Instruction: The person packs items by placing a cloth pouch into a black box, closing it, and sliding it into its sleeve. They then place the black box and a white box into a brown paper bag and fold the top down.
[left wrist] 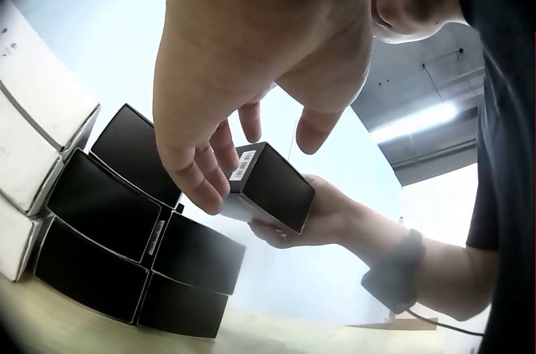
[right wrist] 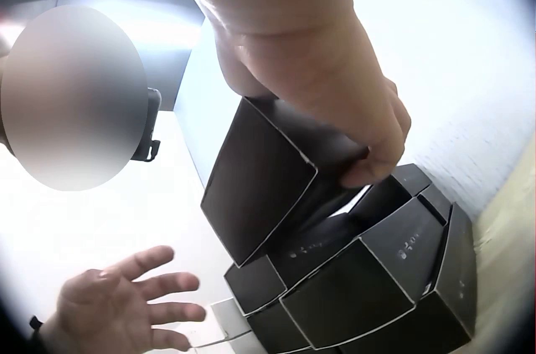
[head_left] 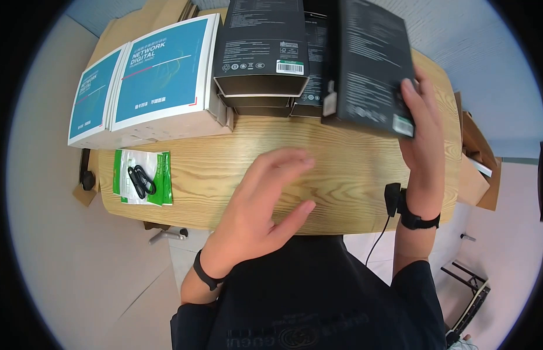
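A black cardboard box [head_left: 371,70] with pale print and a barcode label is held up over the right part of the table by my right hand [head_left: 422,116]. The thumb and fingers grip its right side; in the right wrist view the fingertips curl round the edge of the box [right wrist: 260,182]. My left hand [head_left: 263,204] hovers over the table's front, fingers spread and nothing in them. Seen from the left wrist, the held box [left wrist: 280,191] is above the table, beyond the left fingers. Left of it stands a stack of similar black boxes [head_left: 263,46].
Two white boxes with blue tops [head_left: 160,70] stand to the left of the black stack. A green and white packet [head_left: 163,181] with a coiled black cable [head_left: 142,181] lies at the table's left. Open cardboard cartons [head_left: 479,157] stand beyond the right edge.
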Action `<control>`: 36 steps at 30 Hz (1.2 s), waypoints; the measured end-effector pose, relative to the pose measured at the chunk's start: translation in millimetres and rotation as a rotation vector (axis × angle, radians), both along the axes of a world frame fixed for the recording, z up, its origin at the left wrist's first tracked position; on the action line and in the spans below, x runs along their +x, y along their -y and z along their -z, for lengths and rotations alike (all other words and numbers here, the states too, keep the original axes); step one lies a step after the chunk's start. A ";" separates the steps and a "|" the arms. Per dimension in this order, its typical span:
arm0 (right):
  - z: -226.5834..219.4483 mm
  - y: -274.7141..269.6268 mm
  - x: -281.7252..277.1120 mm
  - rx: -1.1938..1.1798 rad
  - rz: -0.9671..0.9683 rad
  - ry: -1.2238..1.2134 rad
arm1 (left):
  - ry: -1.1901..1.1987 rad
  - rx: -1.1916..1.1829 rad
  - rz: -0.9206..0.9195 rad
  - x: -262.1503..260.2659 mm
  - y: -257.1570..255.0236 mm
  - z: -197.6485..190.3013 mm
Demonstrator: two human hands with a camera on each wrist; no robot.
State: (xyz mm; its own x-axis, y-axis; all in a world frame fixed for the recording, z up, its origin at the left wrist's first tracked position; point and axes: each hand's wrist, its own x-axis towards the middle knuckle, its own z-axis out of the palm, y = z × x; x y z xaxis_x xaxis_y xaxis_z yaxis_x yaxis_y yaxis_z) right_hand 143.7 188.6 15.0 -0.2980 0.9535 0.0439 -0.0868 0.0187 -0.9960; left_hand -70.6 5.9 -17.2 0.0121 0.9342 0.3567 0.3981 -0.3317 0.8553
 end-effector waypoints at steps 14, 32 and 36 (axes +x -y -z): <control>16.0 -13.9 -13.0 0.464 0.071 0.349 | 0.023 -0.249 -0.136 -24.1 101.2 45.1; 22.4 91.4 95.7 0.115 -1.143 0.513 | -0.022 -0.391 -0.091 15.4 84.7 45.8; 81.7 137.7 133.3 -0.042 -1.027 0.600 | -0.142 -0.369 -0.009 4.0 69.9 45.0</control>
